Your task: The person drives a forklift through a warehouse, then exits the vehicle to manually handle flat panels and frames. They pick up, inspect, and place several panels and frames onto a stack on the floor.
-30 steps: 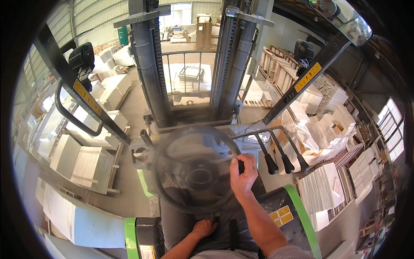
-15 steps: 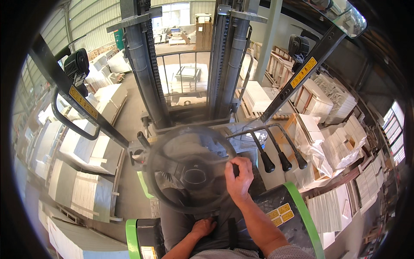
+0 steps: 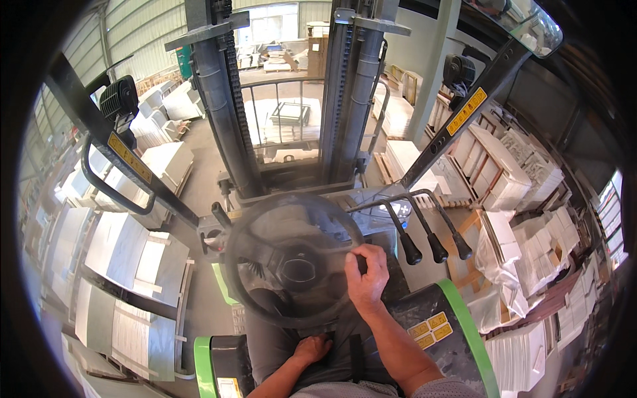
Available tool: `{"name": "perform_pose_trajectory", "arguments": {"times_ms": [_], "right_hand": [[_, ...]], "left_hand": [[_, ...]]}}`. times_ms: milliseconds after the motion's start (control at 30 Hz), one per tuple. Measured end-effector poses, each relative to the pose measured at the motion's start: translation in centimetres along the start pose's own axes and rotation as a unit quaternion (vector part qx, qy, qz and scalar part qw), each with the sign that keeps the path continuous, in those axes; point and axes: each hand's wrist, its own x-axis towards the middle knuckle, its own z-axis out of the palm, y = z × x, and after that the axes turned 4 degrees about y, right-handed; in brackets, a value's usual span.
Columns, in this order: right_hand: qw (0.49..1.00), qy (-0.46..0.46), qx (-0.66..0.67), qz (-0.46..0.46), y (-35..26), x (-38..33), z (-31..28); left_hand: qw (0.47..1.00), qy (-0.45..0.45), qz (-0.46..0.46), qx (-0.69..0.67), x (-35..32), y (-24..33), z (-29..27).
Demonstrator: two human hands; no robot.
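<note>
I sit in a forklift seat and look down at its black steering wheel [image 3: 292,259]. My right hand [image 3: 366,275] grips the knob on the wheel's right rim. On my left thigh, below the wheel, rests my left hand [image 3: 312,348] with its fingers curled and nothing in it. Three black-knobbed control levers [image 3: 434,247] stand just right of the wheel, apart from my right hand. The grey lift mast [image 3: 285,93] rises straight ahead.
Stacks of pale stone slabs [image 3: 133,252] stand on racks to the left. Wrapped white tile stacks [image 3: 524,239] and crates line the right side. Black cab pillars with yellow labels [image 3: 126,156] frame both sides. A concrete aisle runs ahead past the mast.
My right hand has turned the wheel, moving down its right rim toward me. The surroundings have shifted as the forklift moved. My left hand has stayed on my thigh.
</note>
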Motion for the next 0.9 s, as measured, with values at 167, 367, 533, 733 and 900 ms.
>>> {"name": "perform_pose_trajectory", "arguments": {"times_ms": [167, 367, 533, 733, 900], "right_hand": [[1.000, -0.011, 0.005, 0.019, 5.9, 7.4, 9.3], [0.999, -0.043, -0.014, 0.008, 13.0, 15.3, 19.5], [0.998, -0.064, 0.001, 0.012, 18.2, 21.0, 28.5], [0.998, -0.068, 0.006, 0.009, 24.8, 29.1, 40.4], [0.998, -0.061, 0.026, 0.025, 31.3, 37.0, 50.1]], "left_hand": [[1.000, 0.008, 0.005, -0.001, 11.9, -1.8, -6.5], [1.000, 0.023, 0.015, 0.005, 25.8, -3.1, -14.5], [1.000, 0.013, 0.007, 0.008, 36.7, -4.0, -22.5], [1.000, -0.001, 0.003, -0.009, 50.0, -5.6, -32.3], [1.000, 0.002, -0.004, -0.009, 61.6, -6.1, -39.6]]}}
